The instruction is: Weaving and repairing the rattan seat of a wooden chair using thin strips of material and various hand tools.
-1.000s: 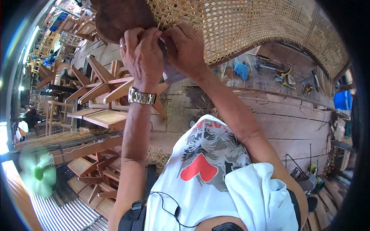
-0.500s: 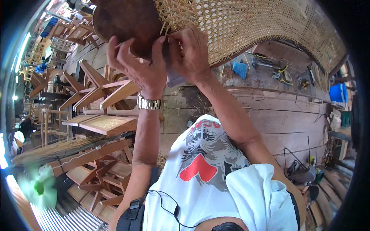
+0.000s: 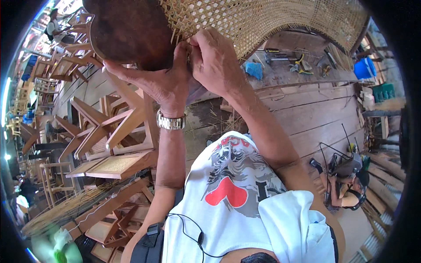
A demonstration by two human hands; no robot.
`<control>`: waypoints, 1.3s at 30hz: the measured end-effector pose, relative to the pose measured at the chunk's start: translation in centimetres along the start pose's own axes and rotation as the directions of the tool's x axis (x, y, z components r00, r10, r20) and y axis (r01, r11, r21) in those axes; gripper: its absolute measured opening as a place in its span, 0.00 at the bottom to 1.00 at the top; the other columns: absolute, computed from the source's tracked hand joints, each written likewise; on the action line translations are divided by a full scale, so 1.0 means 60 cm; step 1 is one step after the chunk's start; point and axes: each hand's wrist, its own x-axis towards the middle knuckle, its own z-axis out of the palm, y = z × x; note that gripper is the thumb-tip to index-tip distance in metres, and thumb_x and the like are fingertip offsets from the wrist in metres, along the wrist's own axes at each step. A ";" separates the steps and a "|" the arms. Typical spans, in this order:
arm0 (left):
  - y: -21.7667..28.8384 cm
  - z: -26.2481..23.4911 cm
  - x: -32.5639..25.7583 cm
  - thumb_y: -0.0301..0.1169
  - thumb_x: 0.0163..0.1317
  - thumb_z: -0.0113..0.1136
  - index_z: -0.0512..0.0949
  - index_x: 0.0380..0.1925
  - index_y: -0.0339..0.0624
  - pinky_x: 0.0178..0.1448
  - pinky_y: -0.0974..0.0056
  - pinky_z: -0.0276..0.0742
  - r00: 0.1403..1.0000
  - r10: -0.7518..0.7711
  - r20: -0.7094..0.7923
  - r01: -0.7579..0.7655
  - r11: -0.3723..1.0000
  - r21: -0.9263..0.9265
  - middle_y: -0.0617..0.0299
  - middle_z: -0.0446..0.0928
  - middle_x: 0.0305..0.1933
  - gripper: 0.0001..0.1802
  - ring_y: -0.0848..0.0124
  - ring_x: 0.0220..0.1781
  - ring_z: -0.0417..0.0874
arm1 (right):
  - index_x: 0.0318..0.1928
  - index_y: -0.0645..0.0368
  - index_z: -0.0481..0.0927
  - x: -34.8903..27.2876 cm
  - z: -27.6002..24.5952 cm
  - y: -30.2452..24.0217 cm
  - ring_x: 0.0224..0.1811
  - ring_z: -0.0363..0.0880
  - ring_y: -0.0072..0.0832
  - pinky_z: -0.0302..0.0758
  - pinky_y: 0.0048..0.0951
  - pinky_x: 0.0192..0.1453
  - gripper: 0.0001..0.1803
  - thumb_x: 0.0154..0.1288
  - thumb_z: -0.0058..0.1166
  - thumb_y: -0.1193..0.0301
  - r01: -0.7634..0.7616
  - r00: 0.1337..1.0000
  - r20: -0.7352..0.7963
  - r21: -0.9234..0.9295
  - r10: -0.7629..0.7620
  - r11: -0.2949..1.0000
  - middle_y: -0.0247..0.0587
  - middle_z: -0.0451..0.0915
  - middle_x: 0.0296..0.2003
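A woven cane panel (image 3: pixel 263 22) with open holes spans the top, meeting a dark brown wooden piece (image 3: pixel 131 33) with a rounded edge. Loose cane ends stick out along their join. My right hand (image 3: pixel 217 61) is closed in a pinch on a thin cane strand (image 3: pixel 189 40) there, its fingertips partly covering it. My left hand (image 3: pixel 160 85), a metal watch on its wrist, is spread along the lower edge of the dark wood. Its thumb reaches up to the cane ends beside the right fingertips; some of its fingers are hidden.
Wooden chair frames (image 3: pixel 105 125) crowd the left side, with a fan (image 3: pixel 57 247) below. Beyond the right hand lie a blue cloth-like piece (image 3: pixel 254 70), yellow-handled pliers (image 3: pixel 300 65) and a hammer (image 3: pixel 278 58). A blue bucket (image 3: pixel 365 68) and another person (image 3: pixel 348 190) are at the right.
My left fingers have straightened from a curl and now lie along the wood's edge. The right hand keeps its pinch at the join. The view has shifted, and another person shows at lower right.
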 end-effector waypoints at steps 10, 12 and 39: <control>-0.016 -0.002 0.001 0.39 0.45 0.89 0.30 0.83 0.34 0.88 0.39 0.43 0.999 0.052 -0.012 -0.053 0.993 -0.101 0.33 0.37 0.86 0.81 0.41 0.88 0.42 | 0.38 0.64 0.75 0.024 -0.012 -0.012 0.39 0.82 0.55 0.79 0.52 0.45 0.05 0.65 0.57 0.77 0.034 0.988 0.156 -0.123 -0.014 0.992 0.54 0.80 0.35; -0.022 -0.005 0.000 0.37 0.44 0.89 0.33 0.83 0.36 0.86 0.38 0.47 0.996 0.085 -0.020 -0.087 0.992 -0.092 0.35 0.40 0.85 0.80 0.41 0.86 0.46 | 0.38 0.64 0.76 0.028 -0.017 -0.012 0.39 0.83 0.55 0.79 0.52 0.45 0.05 0.65 0.57 0.77 0.039 0.984 0.175 -0.107 -0.020 0.994 0.55 0.80 0.35; -0.032 0.006 -0.019 0.27 0.59 0.82 0.57 0.72 0.31 0.70 0.57 0.77 0.981 -0.142 0.133 0.189 0.855 -0.484 0.46 0.72 0.69 0.50 0.60 0.66 0.79 | 0.41 0.59 0.87 0.023 -0.003 0.033 0.33 0.80 0.13 0.76 0.21 0.38 0.14 0.69 0.73 0.61 -0.421 0.896 0.301 0.349 0.326 0.837 0.29 0.86 0.30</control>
